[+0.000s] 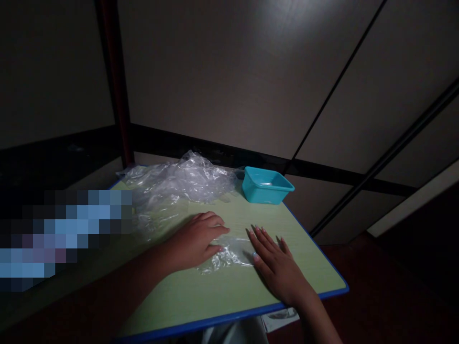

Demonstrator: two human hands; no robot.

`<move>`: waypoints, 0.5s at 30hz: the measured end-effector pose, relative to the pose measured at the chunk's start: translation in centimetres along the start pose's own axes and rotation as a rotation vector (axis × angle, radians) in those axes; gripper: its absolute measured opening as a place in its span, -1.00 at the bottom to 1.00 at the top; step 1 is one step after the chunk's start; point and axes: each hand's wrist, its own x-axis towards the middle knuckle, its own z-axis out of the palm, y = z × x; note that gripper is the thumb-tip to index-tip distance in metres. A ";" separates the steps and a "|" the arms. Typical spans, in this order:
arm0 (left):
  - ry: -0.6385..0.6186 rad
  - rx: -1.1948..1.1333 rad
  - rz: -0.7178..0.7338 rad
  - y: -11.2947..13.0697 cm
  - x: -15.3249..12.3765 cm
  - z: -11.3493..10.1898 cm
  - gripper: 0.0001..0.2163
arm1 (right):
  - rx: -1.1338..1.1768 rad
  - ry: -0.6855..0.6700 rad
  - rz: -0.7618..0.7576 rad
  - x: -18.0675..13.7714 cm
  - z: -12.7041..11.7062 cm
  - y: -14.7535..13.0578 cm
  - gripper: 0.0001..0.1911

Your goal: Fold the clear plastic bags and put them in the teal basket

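Observation:
A small clear plastic bag [234, 252] lies on the light green tabletop [201, 296], between my two hands. My left hand [201, 241] rests at its left side, fingers apart, with the thumb and fingertips at the bag's edge. Palm down and fingers stretched out, my right hand [274, 263] lies over the bag's right end and covers part of it. Neither hand is closed around anything. Behind my left hand spreads a pile of crumpled clear plastic bags [190, 177].
A turquoise plastic basket [267, 188] stands at the far right corner, something pale inside. Blue edging [222, 322] runs round the table. Cabinet panels [222, 76] rise behind it. A blurred-out patch [82, 224] hides the left side. Below the front edge is a printed sheet [281, 320].

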 end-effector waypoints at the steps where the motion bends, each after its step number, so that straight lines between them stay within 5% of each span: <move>1: -0.005 0.001 -0.002 -0.1 0.0 -0.1 -0.67 | 0.003 0.005 0.002 0.0 0.0 0.0 -0.47; 15: -0.016 0.046 -0.085 0.3 1.1 1.4 -0.94 | 0.020 0.018 0.014 0.0 -0.1 -0.1 -0.48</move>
